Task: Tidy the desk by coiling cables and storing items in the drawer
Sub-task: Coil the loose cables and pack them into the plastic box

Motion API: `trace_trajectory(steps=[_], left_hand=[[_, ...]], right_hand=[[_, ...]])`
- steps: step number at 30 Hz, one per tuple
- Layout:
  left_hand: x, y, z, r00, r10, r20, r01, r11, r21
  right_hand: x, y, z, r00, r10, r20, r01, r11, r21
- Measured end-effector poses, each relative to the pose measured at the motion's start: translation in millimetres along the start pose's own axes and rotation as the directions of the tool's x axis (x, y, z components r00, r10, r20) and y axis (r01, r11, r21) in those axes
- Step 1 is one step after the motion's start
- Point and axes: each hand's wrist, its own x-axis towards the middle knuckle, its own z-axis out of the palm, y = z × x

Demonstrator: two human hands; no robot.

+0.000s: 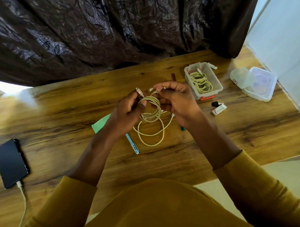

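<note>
A cream braided cable (151,113) is partly coiled between my hands above the middle of the wooden desk (58,107). My left hand (128,111) grips the coil near its connector end. My right hand (176,98) pinches the cable close to another plug. Two loose loops of the cable hang down onto the desk. To the right, a clear plastic box (192,83) holds a second coiled yellowish cable (200,83).
A black phone (10,162) with a charging lead lies at the left. A blue pen (132,143) and green paper (101,122) lie under my left arm. Clear lidded containers (255,83), a white adapter (218,109) and a small black item sit at the right. A dark curtain hangs behind.
</note>
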Motion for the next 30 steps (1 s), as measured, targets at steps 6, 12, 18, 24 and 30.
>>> trace_trajectory(steps=[6, 12, 18, 24, 30], left_hand=[[1, -1, -2, 0.995, -0.056, 0.08, 0.054, 0.998, 0.031], [-2, -2, 6, 0.998, -0.061, 0.006, 0.061, 0.998, 0.02], [-3, 4, 7, 0.996, -0.019, -0.088, 0.028, 0.994, 0.104], [0, -1, 4, 0.999, -0.028, -0.035, 0.031, 0.994, 0.106], [2, -4, 2, 0.997, -0.009, -0.08, 0.018, 0.993, 0.115]], right_hand=[[1, -4, 3, 0.998, 0.043, -0.053, -0.037, 0.993, 0.112], [-3, -6, 5, 0.996, 0.085, 0.008, -0.085, 0.988, 0.13], [-11, -1, 7, 0.991, 0.073, 0.108, -0.066, 0.996, -0.063], [0, 2, 8, 0.994, -0.029, 0.102, 0.052, 0.971, -0.233], [3, 6, 5, 0.986, -0.111, 0.124, 0.144, 0.942, -0.305]])
